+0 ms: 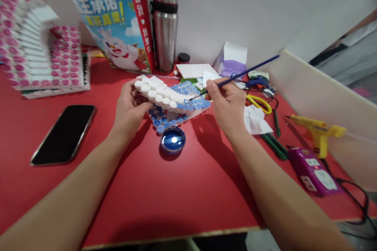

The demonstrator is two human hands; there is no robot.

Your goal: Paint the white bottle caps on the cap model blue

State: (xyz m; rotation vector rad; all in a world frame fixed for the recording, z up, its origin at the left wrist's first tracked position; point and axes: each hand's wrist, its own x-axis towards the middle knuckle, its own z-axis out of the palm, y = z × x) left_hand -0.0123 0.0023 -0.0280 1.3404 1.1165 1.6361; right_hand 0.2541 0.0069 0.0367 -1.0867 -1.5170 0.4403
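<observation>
My left hand (129,104) grips the left end of a craft model (157,96), tilted above the table. Rows of small round pieces cover it, some white, others painted blue. Between the fingers of my right hand (226,102) is a thin paintbrush (244,73) with a dark blue handle. Its tip touches or nearly touches the blue pieces at the model's right part. Just below the model stands a small round pot (172,140) with shiny blue on top. The underside of the model is mostly hidden.
A phone (64,134) lies left on the red table (176,204). Behind are a pink-and-white model (35,55), a printed carton (112,19) and a steel flask (165,27). At right lie yellow-handled scissors (259,104), a yellow glue gun (319,129) and a purple box (313,174) with cables.
</observation>
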